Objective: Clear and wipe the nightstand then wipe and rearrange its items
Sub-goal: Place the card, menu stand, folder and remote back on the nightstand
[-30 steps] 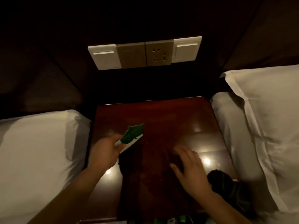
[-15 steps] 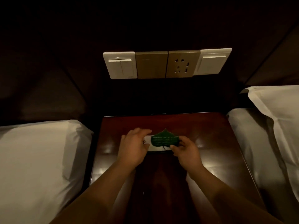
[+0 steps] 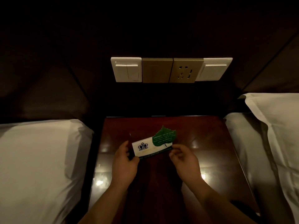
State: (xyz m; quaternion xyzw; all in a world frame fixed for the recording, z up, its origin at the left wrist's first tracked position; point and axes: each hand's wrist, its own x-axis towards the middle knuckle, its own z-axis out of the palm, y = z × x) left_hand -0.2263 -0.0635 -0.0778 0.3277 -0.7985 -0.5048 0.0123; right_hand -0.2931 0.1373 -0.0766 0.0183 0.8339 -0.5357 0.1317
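A white card (image 3: 145, 148) with a dark crest and a green leaf-shaped tag (image 3: 164, 137) on its right part is held tilted just above the glossy dark-red nightstand (image 3: 210, 143). My left hand (image 3: 125, 164) grips the card's left end. My right hand (image 3: 184, 160) pinches its lower right corner, under the leaf's stem. Both forearms reach in from the bottom of the view.
A white-sheeted bed (image 3: 40, 159) borders the nightstand on the left, and another bed with a pillow (image 3: 275, 126) on the right. A row of wall switches and a socket (image 3: 171, 70) sits on the dark headboard panel behind.
My right hand left the nightstand top near a dark cloth and joined the left on the card. The card now faces me, showing its white part and crest. The view tilted upward.
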